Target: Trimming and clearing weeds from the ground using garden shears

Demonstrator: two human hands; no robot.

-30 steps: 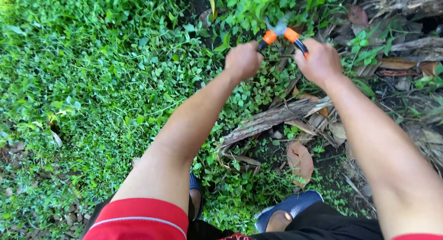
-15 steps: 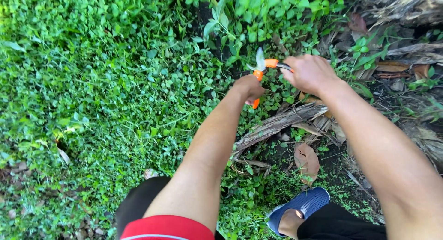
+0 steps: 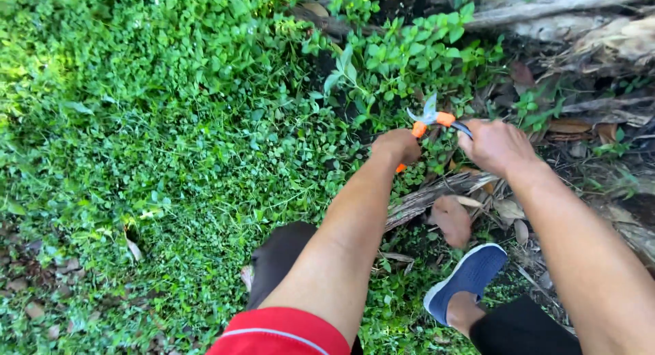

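I hold a pair of garden shears (image 3: 431,118) with orange collars and short grey blades, one handle in each hand. My left hand (image 3: 397,145) is closed on the left handle, whose orange end shows below the fist. My right hand (image 3: 497,146) grips the dark right handle. The blades point up and away into a clump of leafy green plants (image 3: 409,55), and they stand slightly apart.
Dense low green ground cover (image 3: 170,137) fills the left. Dry bark, sticks and brown leaves (image 3: 450,215) lie under my hands. A fallen log (image 3: 559,7) runs along the top right. My blue shoe (image 3: 471,276) stands at the bottom right.
Both hands and the shears have dropped lower in view and shifted right. The view has tilted, bringing the log and more plants into the top.
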